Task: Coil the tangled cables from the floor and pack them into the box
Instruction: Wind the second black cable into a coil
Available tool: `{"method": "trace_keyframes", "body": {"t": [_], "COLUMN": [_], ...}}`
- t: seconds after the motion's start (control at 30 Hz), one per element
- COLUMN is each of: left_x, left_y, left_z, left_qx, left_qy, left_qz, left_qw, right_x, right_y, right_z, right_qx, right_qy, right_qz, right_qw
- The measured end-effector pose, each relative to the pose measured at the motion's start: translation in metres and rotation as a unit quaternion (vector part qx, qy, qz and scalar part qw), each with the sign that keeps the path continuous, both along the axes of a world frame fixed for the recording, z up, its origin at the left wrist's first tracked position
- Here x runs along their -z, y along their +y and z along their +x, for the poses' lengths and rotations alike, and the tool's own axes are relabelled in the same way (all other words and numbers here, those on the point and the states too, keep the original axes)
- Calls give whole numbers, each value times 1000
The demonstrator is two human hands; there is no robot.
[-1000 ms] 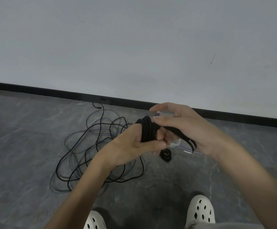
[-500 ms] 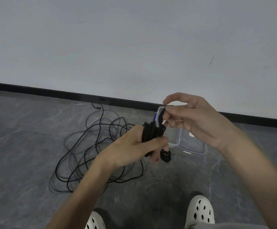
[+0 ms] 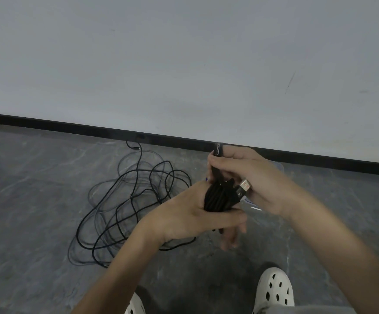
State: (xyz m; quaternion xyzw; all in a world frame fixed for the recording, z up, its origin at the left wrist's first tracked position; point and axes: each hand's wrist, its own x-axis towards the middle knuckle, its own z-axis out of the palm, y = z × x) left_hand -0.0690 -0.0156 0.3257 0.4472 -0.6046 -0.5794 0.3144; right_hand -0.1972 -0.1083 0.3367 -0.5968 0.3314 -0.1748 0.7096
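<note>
While your left hand (image 3: 190,214) clamps the coiled black cable (image 3: 218,198) and your right hand (image 3: 252,180) pinches its strap (image 3: 216,152) | tangled cables (image 3: 134,200) sprawl left on the grey marbled floor (image 3: 48,177) | clear box (image 3: 256,207) mostly hidden behind your right hand | black skirting (image 3: 71,128), pale wall (image 3: 184,64) beyond.

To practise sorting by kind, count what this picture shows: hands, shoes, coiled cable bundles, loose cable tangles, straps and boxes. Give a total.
Hands: 2 (left hand, right hand)
White shoes: 2
Coiled cable bundle: 1
Loose cable tangle: 1
Strap: 1
Clear box, mostly hidden: 1
Total: 8
</note>
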Motion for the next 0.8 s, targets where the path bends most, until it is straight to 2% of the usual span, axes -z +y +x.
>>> {"method": "trace_keyframes", "body": {"t": [0.13,0.3,0.5,0.57,0.7,0.8], "left_x": [1,5,12,14,19,25], "left_y": [-2,-5,-8,-10,-13,-14], "left_z": [-3,-9,-12,-12,-14,-12], "left_qx": [-14,-65,-190,-229,-277,-249], "left_qy": [5,-30,-49,-83,-204,-236], "left_qz": [-24,-73,-126,-167,-285,-279], "left_qw": [1000,995,973,955,895,897], "right_x": [0,-2,-3,-2,1,3], "right_y": [2,1,-2,-4,-6,-6], "right_z": [3,6,1,1,1,1], "right_qx": [18,40,106,117,140,146], "right_qy": [-17,-59,-57,-59,-38,-27], "right_qz": [13,66,64,60,51,35], "right_qw": [1000,995,991,990,988,988]}}
